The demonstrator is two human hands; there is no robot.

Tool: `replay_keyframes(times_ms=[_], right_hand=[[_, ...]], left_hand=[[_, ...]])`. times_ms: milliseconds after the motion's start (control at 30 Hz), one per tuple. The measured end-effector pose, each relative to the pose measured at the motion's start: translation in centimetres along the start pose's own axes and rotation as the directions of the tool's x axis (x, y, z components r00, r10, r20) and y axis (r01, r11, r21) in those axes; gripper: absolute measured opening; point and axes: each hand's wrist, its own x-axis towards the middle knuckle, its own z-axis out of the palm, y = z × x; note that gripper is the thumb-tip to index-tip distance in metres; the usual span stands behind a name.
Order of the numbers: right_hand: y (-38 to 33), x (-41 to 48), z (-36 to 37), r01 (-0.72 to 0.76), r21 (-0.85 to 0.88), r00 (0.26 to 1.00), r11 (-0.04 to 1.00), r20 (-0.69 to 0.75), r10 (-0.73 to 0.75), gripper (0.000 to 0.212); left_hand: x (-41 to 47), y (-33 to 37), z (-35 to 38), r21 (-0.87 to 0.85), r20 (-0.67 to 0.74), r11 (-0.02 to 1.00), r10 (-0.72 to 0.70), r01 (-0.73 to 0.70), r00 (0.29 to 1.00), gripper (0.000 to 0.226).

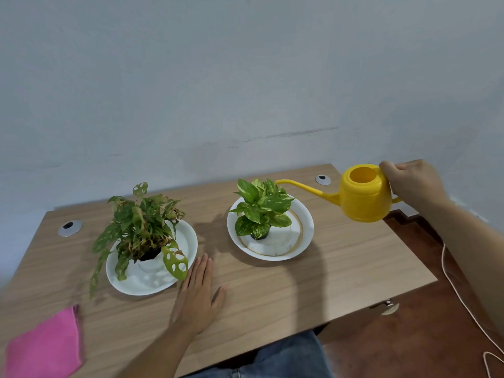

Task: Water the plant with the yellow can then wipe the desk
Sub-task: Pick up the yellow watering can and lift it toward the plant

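Starting at the far left, I see one pink cloth (45,346) lying flat on the near corner of the wooden desk (341,268), partly cut off by the frame edge. Behind it sits one of two round metal cable grommets (70,228) set into the desktop. Next comes the first of two potted plants, a holey-leaved one with browning foliage (139,227), standing in a white plate (188,241); one perforated leaf droops over the plate's near rim.

Just right of that plate, my left hand (197,298) rests palm down on the bare wood, fingers straight and together, thumb out, gripping nothing. Its fingertips lie near the plate's edge without touching it, as far as I can judge.

Further right is the second plant, a variegated pothos (260,208) in a small dark pot, standing toward the left of a second white plate with a gold ring (305,227). The second grommet (323,180) lies behind it.

The one yellow watering can (362,196) hangs in the air above the desk's right edge, roughly level, its long thin spout reaching left so the tip sits just over the pothos's upper leaves. My right hand (414,184) is wrapped around the can's handle at its right side. No water stream is visible. One white cord (461,293) trails across the reddish floor at far right.
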Motion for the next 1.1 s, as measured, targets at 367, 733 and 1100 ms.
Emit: replay_keyframes(times_ms=[367,733,1100], right_hand=[[-3.0,1.4,1.5,0.004,0.076,1.000,0.997,0.001,-0.005,0.049],[-3.5,-0.4,1.9,0.103,0.127,0.990,0.987,0.082,-0.114,0.057],[0.6,-0.9,-1.5,-0.003,0.053,0.999,0.999,0.035,0.001,0.054]], left_hand=[[-0.1,0.1,-0.2,-0.008,0.012,1.000,-0.004,0.004,1.000,0.087],[0.0,-0.3,0.5,-0.030,0.041,1.000,-0.006,0.007,0.999,0.088],[0.0,-0.3,0.6,-0.033,0.062,0.999,-0.012,0.014,0.998,0.089]])
